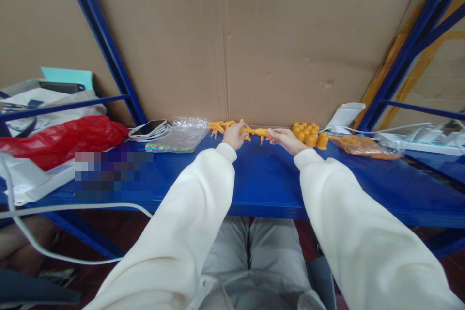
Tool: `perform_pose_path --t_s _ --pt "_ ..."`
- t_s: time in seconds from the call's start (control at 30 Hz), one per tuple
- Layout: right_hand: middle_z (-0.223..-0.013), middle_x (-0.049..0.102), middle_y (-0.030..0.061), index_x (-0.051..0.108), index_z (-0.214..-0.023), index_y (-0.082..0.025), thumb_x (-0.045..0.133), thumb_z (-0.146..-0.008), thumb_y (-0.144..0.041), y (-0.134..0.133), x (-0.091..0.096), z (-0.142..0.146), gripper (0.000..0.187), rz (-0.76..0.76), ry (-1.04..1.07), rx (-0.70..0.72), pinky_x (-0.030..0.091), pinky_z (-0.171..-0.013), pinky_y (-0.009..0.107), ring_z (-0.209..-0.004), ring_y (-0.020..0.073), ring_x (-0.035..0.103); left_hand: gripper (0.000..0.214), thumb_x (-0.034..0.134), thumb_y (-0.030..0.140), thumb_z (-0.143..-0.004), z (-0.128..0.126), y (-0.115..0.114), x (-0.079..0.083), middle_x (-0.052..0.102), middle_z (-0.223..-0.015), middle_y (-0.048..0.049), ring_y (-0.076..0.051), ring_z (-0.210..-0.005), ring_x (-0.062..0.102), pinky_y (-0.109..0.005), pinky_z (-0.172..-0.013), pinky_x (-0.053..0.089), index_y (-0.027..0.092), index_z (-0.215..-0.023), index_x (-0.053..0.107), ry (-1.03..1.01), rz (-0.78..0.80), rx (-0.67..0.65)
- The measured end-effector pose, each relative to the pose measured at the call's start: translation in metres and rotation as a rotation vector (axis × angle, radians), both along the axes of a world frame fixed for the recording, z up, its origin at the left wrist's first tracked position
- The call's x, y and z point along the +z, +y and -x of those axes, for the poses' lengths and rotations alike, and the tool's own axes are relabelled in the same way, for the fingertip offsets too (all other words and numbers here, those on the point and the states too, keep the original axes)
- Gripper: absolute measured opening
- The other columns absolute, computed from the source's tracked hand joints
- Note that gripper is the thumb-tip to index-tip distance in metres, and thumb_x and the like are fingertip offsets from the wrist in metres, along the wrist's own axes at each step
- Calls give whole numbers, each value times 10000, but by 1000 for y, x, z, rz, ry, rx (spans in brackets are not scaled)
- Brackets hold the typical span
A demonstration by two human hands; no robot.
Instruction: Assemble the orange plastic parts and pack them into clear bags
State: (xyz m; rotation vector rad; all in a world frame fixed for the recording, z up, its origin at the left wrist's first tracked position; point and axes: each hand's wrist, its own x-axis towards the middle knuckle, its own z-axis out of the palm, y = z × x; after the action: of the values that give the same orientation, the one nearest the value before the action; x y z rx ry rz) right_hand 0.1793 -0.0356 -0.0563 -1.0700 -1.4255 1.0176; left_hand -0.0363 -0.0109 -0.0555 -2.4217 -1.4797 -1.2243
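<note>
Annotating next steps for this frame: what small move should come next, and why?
Probably a light inward press by the right hand while the left hand steadies the orange part: the right fingers pinch its right end, and the left hand is at the other. Too small to tell if it's one piece or two.

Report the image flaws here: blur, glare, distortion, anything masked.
Head view: soft overall, so the held orange piece lacks fine detail; clear plastic pouch shows bright glints; pixelated patch masks an area over the blue tabletop; blue posts splay outward, probably wide-angle perspective.
</note>
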Motion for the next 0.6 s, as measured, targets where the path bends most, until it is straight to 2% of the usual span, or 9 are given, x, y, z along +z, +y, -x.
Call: perform_pose_path --t_s 0.2,0.33,0.4,0.47,0.53,0.6 --pt "-762 736 63 711 -820 -159 727 -877 -374 0 -2 3 223 23 -11 -4 512 -572 192 -588 96 614 223 626 104 -824 0 -1 0 696 -1049 -89 -246 -1060 640 -396 -1001 483 194 -1028 649 5 29 1" --pt "-979 745 92 696 -1079 -160 661 -912 -388 7 -11 3 285 -31 -139 -22 551 -641 222 -707 122 678 228 609 94 -824 1 0 -1 685 -1038 -76 -243 -1076 631 -400 -1006 483 203 -1022 638 0 15 14" --pt "-1153 708 117 622 -1278 -182 690 -877 -404 11 -15 2 463 -181 -270 -69 579 -734 291 -850 173 697 227 608 96 -825 0 1 -2 683 -1040 -74 -245 -1077 629 -407 -1006 484 209 -1020 635 -11 17 24" --pt "-1320 629 151 527 -1416 -199 718 -840 -402 14 -18 0 640 -397 -452 -109 566 -880 390 -1046 242 670 223 608 98 -826 0 1 -2 681 -1048 -78 -249 -1078 628 -410 -1004 483 211 -1017 635 -17 24 29" --pt "-1418 558 178 486 -1463 -193 691 -850 -382 13 -17 -2 674 -571 -665 -134 501 -999 481 -1221 305 591 219 610 98 -826 0 0 -3 680 -1055 -82 -252 -1080 627 -409 -1004 483 209 -1013 635 -22 32 26" --pt "-1438 546 190 499 -1457 -181 626 -886 -349 9 -15 -2 608 -645 -859 -169 445 -1041 535 -1309 341 524 216 612 100 -827 -1 0 -3 679 -1057 -79 -250 -1084 627 -407 -1005 482 211 -1011 635 -30 38 19"
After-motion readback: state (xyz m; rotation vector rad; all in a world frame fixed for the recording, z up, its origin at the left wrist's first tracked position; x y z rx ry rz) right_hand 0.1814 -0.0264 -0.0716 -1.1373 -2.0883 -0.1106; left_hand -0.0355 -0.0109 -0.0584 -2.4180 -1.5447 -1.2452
